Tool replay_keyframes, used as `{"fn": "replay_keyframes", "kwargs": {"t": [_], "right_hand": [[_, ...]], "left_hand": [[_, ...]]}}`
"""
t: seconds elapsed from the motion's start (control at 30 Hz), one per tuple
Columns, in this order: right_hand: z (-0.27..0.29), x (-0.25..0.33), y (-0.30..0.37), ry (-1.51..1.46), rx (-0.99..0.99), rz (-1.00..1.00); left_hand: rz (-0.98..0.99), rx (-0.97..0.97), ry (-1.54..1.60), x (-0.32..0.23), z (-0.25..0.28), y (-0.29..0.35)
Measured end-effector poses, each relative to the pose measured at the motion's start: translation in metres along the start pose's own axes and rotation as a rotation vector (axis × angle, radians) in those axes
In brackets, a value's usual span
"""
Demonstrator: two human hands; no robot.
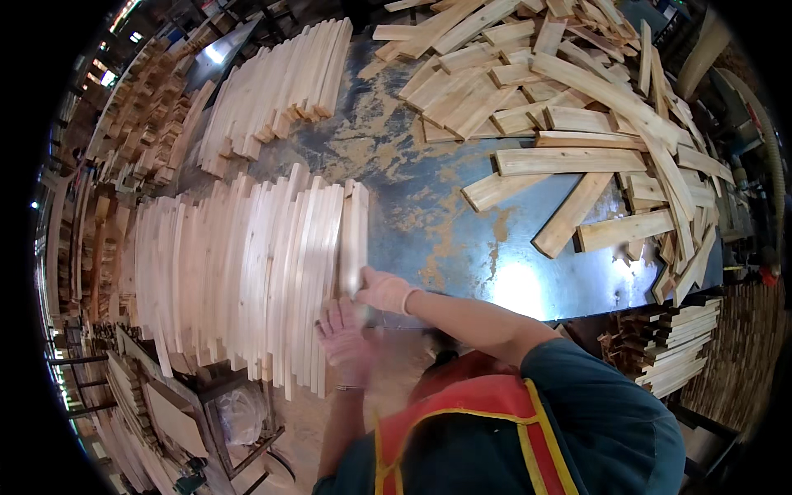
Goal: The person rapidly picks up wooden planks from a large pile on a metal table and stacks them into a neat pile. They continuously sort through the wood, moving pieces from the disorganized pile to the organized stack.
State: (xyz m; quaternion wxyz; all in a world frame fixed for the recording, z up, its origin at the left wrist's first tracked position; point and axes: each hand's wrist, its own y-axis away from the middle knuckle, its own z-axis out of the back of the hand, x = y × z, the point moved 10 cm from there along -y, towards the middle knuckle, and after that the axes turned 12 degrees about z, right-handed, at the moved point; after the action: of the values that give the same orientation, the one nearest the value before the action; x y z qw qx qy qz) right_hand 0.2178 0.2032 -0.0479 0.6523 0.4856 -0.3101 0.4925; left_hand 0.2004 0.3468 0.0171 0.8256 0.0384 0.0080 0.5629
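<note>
Pale wooden boards (247, 256) stand side by side in a long row on the left part of a dark metal table (412, 239). At the row's right end a single board (355, 227) is slightly apart and blurred along its lower part. My right hand (386, 291), in a pinkish work glove, grips this board near its close end. My left hand (342, 337), gloved the same way and somewhat blurred, rests with fingers stretched out at the near ends of the rightmost boards. Its palm side is hidden.
Another row of boards (280, 87) lies at the far left of the table. A loose heap of boards (561, 107) covers the far right, over sawdust patches (363, 148). Stacked lumber (676, 346) stands below the right edge; a metal-framed stand (198, 404) is near left.
</note>
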Motion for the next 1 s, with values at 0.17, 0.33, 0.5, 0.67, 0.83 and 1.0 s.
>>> {"fn": "replay_keyframes", "kwargs": {"t": [0.17,0.33,0.5,0.67,0.83,1.0], "right_hand": [[0.113,0.021,0.015,0.173,0.005,0.279],[0.36,-0.082,0.067,1.244,-0.342,0.105],[0.396,-0.128,0.069,1.217,0.088,0.123],[0.293,-0.121,0.072,1.02,0.23,0.34],[0.321,-0.014,0.162,0.602,-0.363,0.882],[0.561,-0.151,0.261,0.935,-0.955,-0.067]], "left_hand": [[0.05,-0.133,-0.141,0.058,-0.024,-0.009],[-0.083,-0.155,0.01,-0.012,-0.002,-0.012],[-0.274,-0.034,0.125,-0.137,0.016,-0.008],[-0.395,-0.121,0.204,-0.232,0.032,-0.018],[-0.511,0.082,0.041,-0.304,0.015,-0.001],[-0.484,0.173,0.096,-0.301,-0.038,0.012]]}}
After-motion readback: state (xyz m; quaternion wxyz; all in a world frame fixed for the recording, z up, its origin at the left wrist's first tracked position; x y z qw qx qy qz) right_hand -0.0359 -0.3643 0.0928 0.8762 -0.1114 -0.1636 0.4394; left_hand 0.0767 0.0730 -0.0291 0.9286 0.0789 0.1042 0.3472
